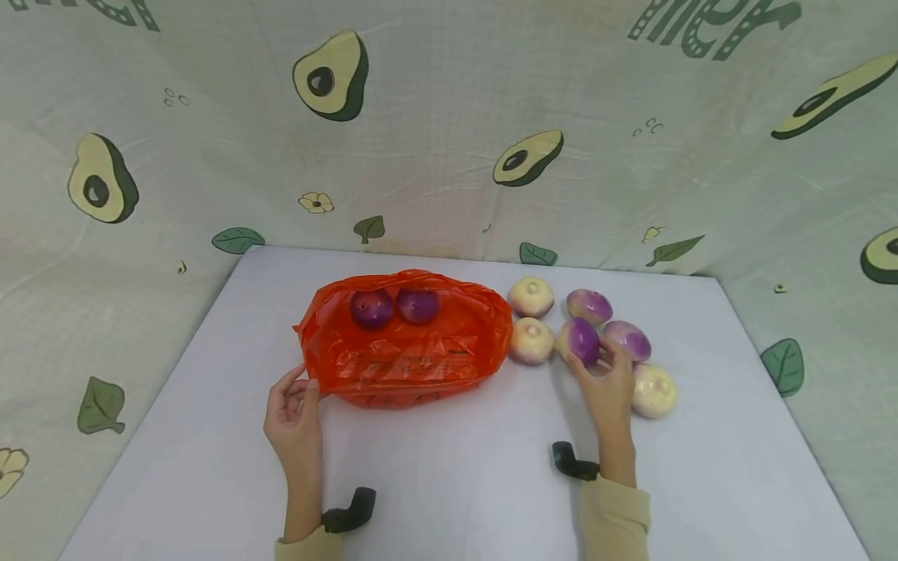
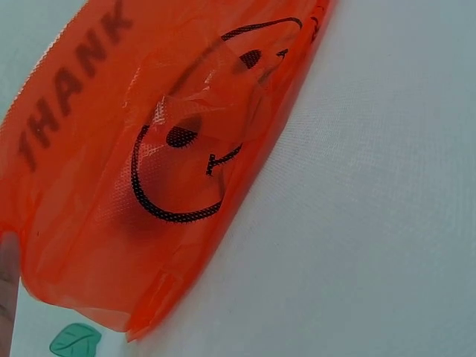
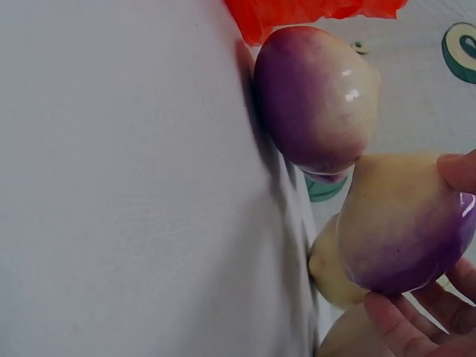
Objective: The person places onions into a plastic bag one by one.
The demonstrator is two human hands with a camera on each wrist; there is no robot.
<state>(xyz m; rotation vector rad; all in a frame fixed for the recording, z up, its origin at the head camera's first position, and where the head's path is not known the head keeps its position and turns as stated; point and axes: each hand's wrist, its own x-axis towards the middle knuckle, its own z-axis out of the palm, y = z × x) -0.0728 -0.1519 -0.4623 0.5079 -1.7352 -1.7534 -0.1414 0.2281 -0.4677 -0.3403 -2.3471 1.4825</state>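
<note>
A red plastic bag (image 1: 407, 366) lies with its mouth open, and two purple turnips (image 1: 372, 308) show inside it. My left hand (image 1: 293, 417) pinches the bag's near left edge between thumb and finger. In the left wrist view the bag's side (image 2: 89, 193) carries black lettering and a smiley print; just a sliver of finger (image 2: 7, 290) shows. My right hand (image 1: 605, 382) grips a purple-and-cream turnip (image 1: 579, 340) to the right of the bag. The right wrist view shows fingers and thumb round this turnip (image 3: 405, 223), close to another turnip (image 3: 316, 97).
Around the right hand sit more turnips: two pale ones (image 1: 531, 341) beside the bag, two purple-topped ones (image 1: 627, 340) behind, and a pale one (image 1: 655, 391) at right. All are on a white table (image 1: 449, 483). An avocado-print cloth (image 1: 435, 93) hangs behind.
</note>
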